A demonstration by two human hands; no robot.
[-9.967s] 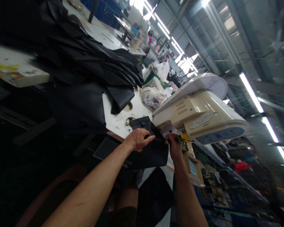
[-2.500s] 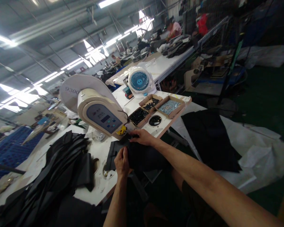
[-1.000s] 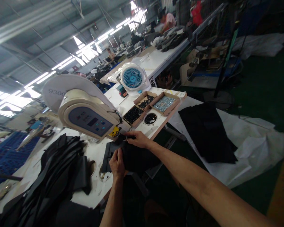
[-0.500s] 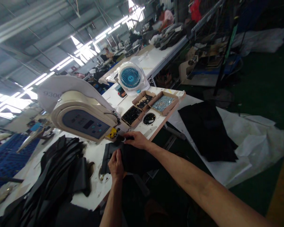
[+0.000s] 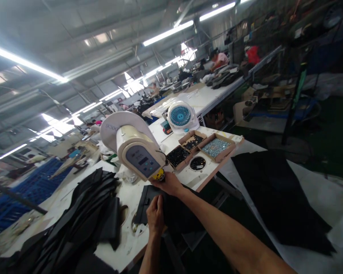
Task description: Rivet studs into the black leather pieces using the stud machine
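Observation:
A black fabric piece [image 5: 180,211] lies under the head of a snap-press machine [image 5: 140,158] and hangs over the table's front edge. My left hand [image 5: 156,214] is closed on it, thumb and fingers pinching the cloth beside a strip with small dark fittings. At the yellow-marked lower end of the machine head is my right hand [image 5: 170,184], above the cloth. Its fingertips are hidden behind the head, so what they hold cannot be made out. Right of the machine stand cardboard boxes of small black parts [image 5: 177,156] and silvery parts [image 5: 215,146].
A heap of black fabric pieces [image 5: 71,217] covers the table's left side. A white fan with blue blades [image 5: 180,116] stands behind the boxes. More black cloth [image 5: 277,190] lies on white sheeting at right. Blue crates [image 5: 25,190] are far left; people sit farther back.
The camera view has swung, so the scene sits farther right and lower. My right hand has moved from the cloth up against the machine head. My left hand keeps its pinch.

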